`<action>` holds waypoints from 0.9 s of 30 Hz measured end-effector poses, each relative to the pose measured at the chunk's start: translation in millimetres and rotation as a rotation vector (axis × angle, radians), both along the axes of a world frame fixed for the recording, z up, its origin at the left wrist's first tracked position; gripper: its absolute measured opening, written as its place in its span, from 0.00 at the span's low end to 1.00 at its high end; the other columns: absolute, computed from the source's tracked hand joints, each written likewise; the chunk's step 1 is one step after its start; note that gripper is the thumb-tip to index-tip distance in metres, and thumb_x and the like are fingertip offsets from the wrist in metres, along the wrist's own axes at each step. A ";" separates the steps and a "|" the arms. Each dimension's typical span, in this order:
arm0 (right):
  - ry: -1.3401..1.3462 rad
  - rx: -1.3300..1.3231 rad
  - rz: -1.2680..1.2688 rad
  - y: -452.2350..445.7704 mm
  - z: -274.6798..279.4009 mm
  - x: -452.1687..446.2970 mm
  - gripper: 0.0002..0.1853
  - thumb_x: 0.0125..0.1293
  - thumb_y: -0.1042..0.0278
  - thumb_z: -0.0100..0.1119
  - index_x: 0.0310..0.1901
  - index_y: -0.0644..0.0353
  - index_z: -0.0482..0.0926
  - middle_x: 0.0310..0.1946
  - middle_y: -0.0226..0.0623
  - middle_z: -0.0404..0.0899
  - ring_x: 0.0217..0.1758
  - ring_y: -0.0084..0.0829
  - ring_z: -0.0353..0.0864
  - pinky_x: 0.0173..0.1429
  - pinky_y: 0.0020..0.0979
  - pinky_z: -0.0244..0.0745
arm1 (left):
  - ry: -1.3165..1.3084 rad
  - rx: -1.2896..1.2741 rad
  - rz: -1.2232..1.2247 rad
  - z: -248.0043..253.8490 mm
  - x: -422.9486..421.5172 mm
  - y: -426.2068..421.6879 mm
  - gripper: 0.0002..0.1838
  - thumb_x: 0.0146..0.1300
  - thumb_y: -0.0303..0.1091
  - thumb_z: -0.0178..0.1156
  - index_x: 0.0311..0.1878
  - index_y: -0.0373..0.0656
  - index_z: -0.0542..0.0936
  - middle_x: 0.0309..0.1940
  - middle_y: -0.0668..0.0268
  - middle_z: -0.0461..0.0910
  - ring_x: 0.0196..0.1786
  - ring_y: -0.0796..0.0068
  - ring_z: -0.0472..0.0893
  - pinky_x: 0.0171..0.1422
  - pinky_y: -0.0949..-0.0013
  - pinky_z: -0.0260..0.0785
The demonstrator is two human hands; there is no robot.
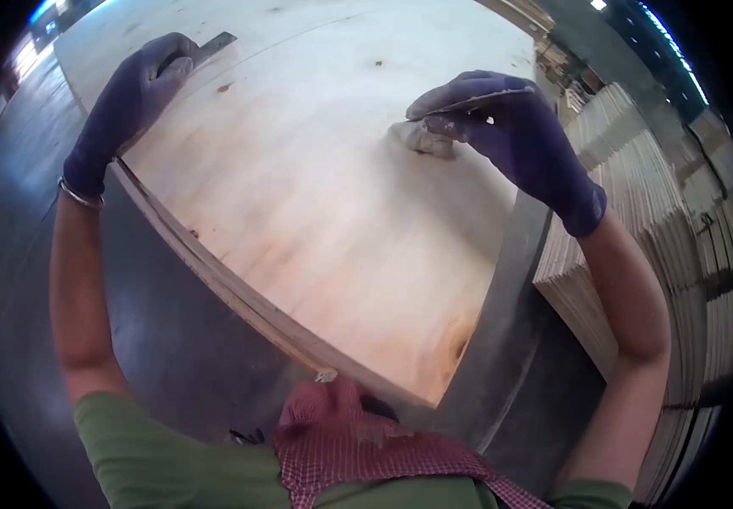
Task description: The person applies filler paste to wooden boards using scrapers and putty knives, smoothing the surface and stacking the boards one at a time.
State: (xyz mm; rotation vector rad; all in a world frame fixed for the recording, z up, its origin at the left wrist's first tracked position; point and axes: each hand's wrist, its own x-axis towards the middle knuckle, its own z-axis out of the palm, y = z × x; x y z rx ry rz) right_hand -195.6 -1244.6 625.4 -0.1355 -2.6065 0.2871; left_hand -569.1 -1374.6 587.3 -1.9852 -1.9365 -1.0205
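My left hand (pixel 142 89), in a purple work glove, is closed on a flat grey scraper (pixel 218 44) at the far left edge of a pale plywood sheet (pixel 299 204). The scraper's blade sticks out to the right over the board. Over the board's right side, my right hand (pixel 506 127), gloved alike, pinches a thin flat blade (pixel 477 102) seen nearly edge-on. Right under those fingertips is a beige-grey lump of putty-like paste (pixel 422 140); whether the fingers also grip it, I cannot tell. Dark knots (pixel 460 339) mark the wood.
The plywood lies on top of another layer, whose edge (pixel 214 271) shows along the near left side. Tall stacks of thin boards (pixel 638 212) stand close on the right. Smooth grey floor (pixel 27 254) runs along the left. A checked red cloth (pixel 358 450) hangs at my front.
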 end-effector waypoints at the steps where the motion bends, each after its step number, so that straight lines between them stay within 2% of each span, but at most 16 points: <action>1: 0.010 -0.071 0.037 0.0 -1.2 3.0 0.11 0.60 0.84 0.61 0.43 0.62 0.85 0.36 0.38 0.84 0.41 0.30 0.85 0.46 0.29 0.80 | -0.009 -0.045 0.019 0.8 0.4 0.0 0.08 0.69 0.31 0.52 0.43 0.36 0.75 0.33 0.64 0.76 0.40 0.78 0.73 0.51 0.71 0.66; 4: -0.122 -0.047 0.188 -5.5 7.7 33.0 0.13 0.56 0.86 0.63 0.43 0.64 0.80 0.39 0.39 0.84 0.42 0.29 0.86 0.45 0.27 0.82 | -0.026 -0.104 0.112 0.9 -7.7 4.4 0.09 0.70 0.32 0.50 0.43 0.36 0.74 0.35 0.68 0.74 0.42 0.80 0.70 0.53 0.74 0.64; 6: -0.169 -0.213 0.225 -6.5 9.1 79.9 0.10 0.57 0.75 0.65 0.41 0.63 0.80 0.39 0.40 0.83 0.43 0.31 0.84 0.47 0.31 0.80 | -0.014 -0.134 0.085 3.1 -13.5 7.2 0.10 0.71 0.33 0.49 0.45 0.37 0.75 0.35 0.65 0.76 0.43 0.78 0.72 0.53 0.73 0.65; 8: -0.124 -0.598 0.174 1.9 1.0 139.0 0.12 0.59 0.63 0.67 0.39 0.62 0.81 0.40 0.41 0.82 0.44 0.32 0.83 0.48 0.34 0.78 | 0.050 -0.161 0.174 11.9 0.8 6.6 0.10 0.69 0.32 0.51 0.45 0.37 0.76 0.35 0.63 0.77 0.43 0.76 0.74 0.53 0.71 0.66; 10: 0.006 -0.900 0.106 13.1 -18.3 202.9 0.19 0.60 0.52 0.70 0.38 0.62 0.81 0.40 0.42 0.81 0.45 0.34 0.81 0.50 0.37 0.76 | 0.113 -0.176 0.261 21.2 29.2 6.9 0.10 0.68 0.32 0.52 0.45 0.36 0.77 0.36 0.61 0.79 0.42 0.74 0.76 0.52 0.69 0.68; 12: 0.224 -0.982 -0.078 21.3 -45.0 266.3 0.22 0.58 0.47 0.72 0.39 0.60 0.80 0.39 0.43 0.80 0.45 0.36 0.80 0.50 0.38 0.76 | 0.184 -0.215 0.280 29.7 74.3 13.9 0.09 0.64 0.29 0.56 0.42 0.35 0.80 0.35 0.57 0.80 0.41 0.69 0.79 0.51 0.66 0.71; 13: 0.321 -1.016 -0.147 21.8 -55.8 292.6 0.23 0.58 0.47 0.72 0.39 0.60 0.78 0.38 0.43 0.79 0.44 0.36 0.79 0.50 0.40 0.75 | 0.185 -0.146 0.185 28.3 107.4 19.1 0.07 0.60 0.26 0.58 0.39 0.34 0.81 0.35 0.57 0.81 0.41 0.67 0.80 0.50 0.65 0.72; 15: 0.329 -1.046 0.143 55.6 -84.9 350.3 0.20 0.63 0.50 0.67 0.39 0.60 0.76 0.35 0.42 0.79 0.42 0.37 0.77 0.51 0.43 0.75 | 0.226 -0.174 0.142 31.9 176.3 28.0 0.07 0.59 0.21 0.59 0.40 0.34 0.80 0.34 0.58 0.81 0.40 0.68 0.79 0.49 0.67 0.72; 16: 0.356 -1.042 0.113 67.2 -102.9 385.3 0.19 0.63 0.51 0.68 0.40 0.60 0.76 0.35 0.42 0.79 0.42 0.37 0.78 0.51 0.43 0.74 | 0.195 -0.198 0.151 32.6 215.3 27.1 0.07 0.58 0.20 0.60 0.40 0.34 0.80 0.34 0.59 0.80 0.39 0.69 0.79 0.48 0.68 0.72; 18: 0.399 -1.023 0.061 89.4 -137.7 445.4 0.16 0.64 0.54 0.65 0.41 0.59 0.75 0.37 0.42 0.77 0.42 0.36 0.75 0.49 0.41 0.72 | 0.126 -0.197 0.128 33.5 265.1 20.9 0.06 0.58 0.21 0.62 0.39 0.34 0.80 0.33 0.59 0.79 0.38 0.70 0.78 0.47 0.68 0.72; 19: 0.421 -1.000 0.036 101.4 -158.6 470.4 0.14 0.66 0.58 0.61 0.42 0.59 0.74 0.39 0.42 0.75 0.42 0.35 0.73 0.48 0.38 0.69 | 0.172 -0.177 0.160 35.2 287.6 15.3 0.04 0.59 0.24 0.60 0.37 0.37 0.81 0.30 0.58 0.80 0.34 0.65 0.78 0.42 0.65 0.72; 20: 0.430 -0.998 0.063 111.9 -183.5 495.1 0.14 0.66 0.58 0.61 0.42 0.59 0.74 0.39 0.42 0.75 0.42 0.35 0.73 0.48 0.38 0.69 | 0.170 -0.191 0.137 37.7 311.9 9.3 0.04 0.60 0.25 0.61 0.37 0.37 0.82 0.30 0.60 0.81 0.33 0.69 0.78 0.42 0.67 0.72; 22: 0.743 -1.362 0.065 135.7 -234.9 543.2 0.18 0.68 0.58 0.60 0.51 0.62 0.74 0.44 0.44 0.76 0.49 0.39 0.75 0.54 0.41 0.71 | -0.060 -0.314 0.196 51.7 389.8 6.8 0.06 0.60 0.29 0.64 0.37 0.37 0.83 0.32 0.63 0.82 0.35 0.72 0.79 0.43 0.67 0.73; 23: 0.769 -1.348 0.060 149.7 -256.9 565.8 0.18 0.68 0.58 0.60 0.51 0.62 0.74 0.44 0.44 0.76 0.49 0.39 0.75 0.54 0.41 0.71 | -0.141 -0.362 0.134 41.8 417.5 11.9 0.06 0.61 0.31 0.65 0.38 0.39 0.84 0.33 0.62 0.82 0.37 0.71 0.80 0.45 0.66 0.73; 25: 0.873 -1.498 0.048 172.1 -294.0 589.4 0.25 0.69 0.57 0.58 0.61 0.65 0.70 0.51 0.46 0.77 0.57 0.42 0.74 0.61 0.43 0.70 | -0.073 -0.413 -0.012 4.3 480.5 35.6 0.07 0.62 0.30 0.64 0.41 0.40 0.85 0.35 0.60 0.83 0.37 0.69 0.81 0.46 0.65 0.73; 27: 0.885 -1.526 -0.022 194.4 -315.7 588.2 0.26 0.70 0.57 0.57 0.62 0.66 0.70 0.52 0.46 0.76 0.57 0.40 0.75 0.63 0.42 0.70 | -0.366 -0.409 -0.003 -57.1 536.0 76.6 0.09 0.62 0.28 0.63 0.45 0.38 0.83 0.35 0.61 0.82 0.38 0.71 0.81 0.45 0.67 0.74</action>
